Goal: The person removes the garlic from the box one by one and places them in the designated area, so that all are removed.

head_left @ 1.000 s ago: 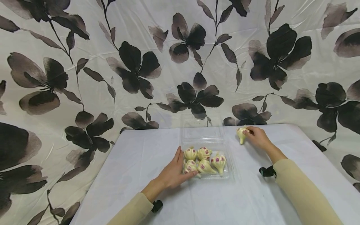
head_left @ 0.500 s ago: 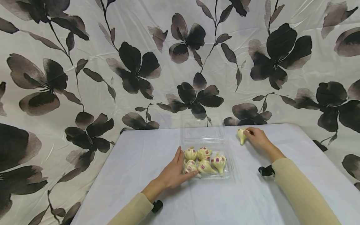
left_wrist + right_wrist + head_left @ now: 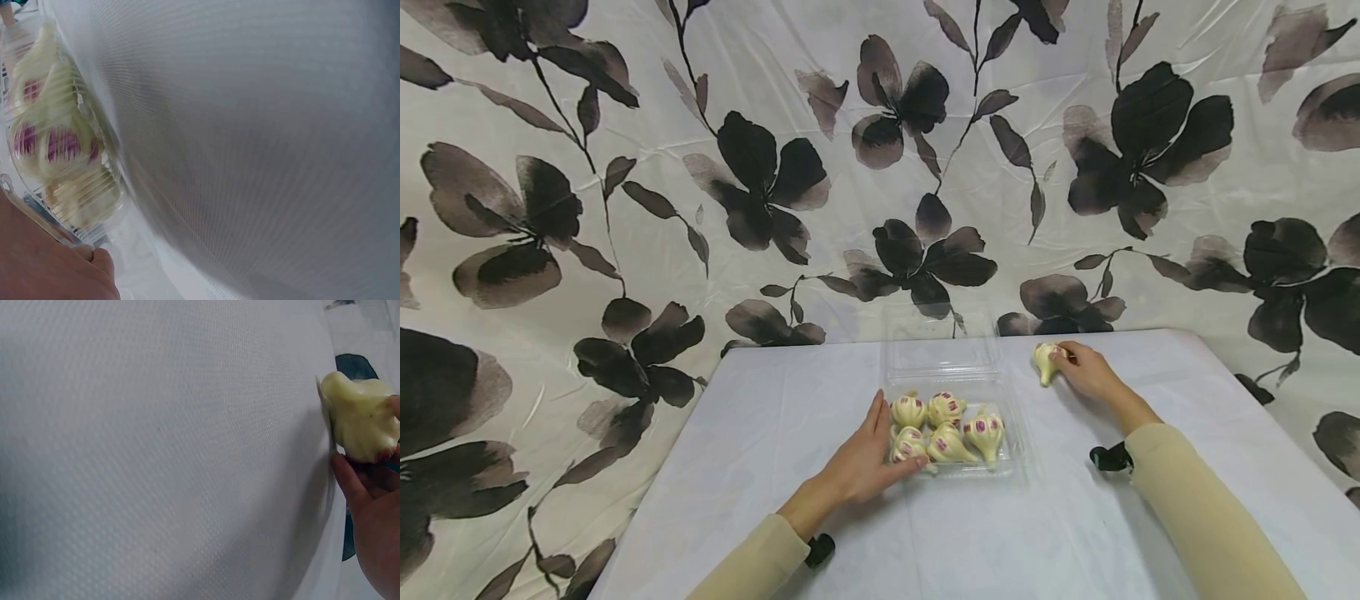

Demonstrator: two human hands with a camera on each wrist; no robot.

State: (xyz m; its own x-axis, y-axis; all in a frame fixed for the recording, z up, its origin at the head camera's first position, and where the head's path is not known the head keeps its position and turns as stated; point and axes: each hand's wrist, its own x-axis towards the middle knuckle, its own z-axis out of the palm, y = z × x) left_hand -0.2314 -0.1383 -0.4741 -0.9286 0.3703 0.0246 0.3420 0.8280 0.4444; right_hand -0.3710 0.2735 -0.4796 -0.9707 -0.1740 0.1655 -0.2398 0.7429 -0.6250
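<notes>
The garlic bulb (image 3: 1042, 364) is near the far edge of the white table (image 3: 775, 433). The right hand (image 3: 1088, 371) pinches its fat part. It looks light and hard, maybe a bit slippery, so that round part seems best to hold. The left hand (image 3: 859, 461), fingers straight, rests against the clear plastic box (image 3: 1017, 454) with five more garlic bulbs (image 3: 949, 442) inside.

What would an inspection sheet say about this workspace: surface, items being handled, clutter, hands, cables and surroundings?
Surface: white tabletop.
Job's things: clear container, its lid open at the back; five garlic-like bulbs inside; a sixth bulb outside, to the right.
Clutter: nothing seen.
Hands: left hand rests against the container's left side; right hand holds the sixth bulb.
Cables: nothing seen.
Surroundings: floral backdrop behind the tabletop.
</notes>
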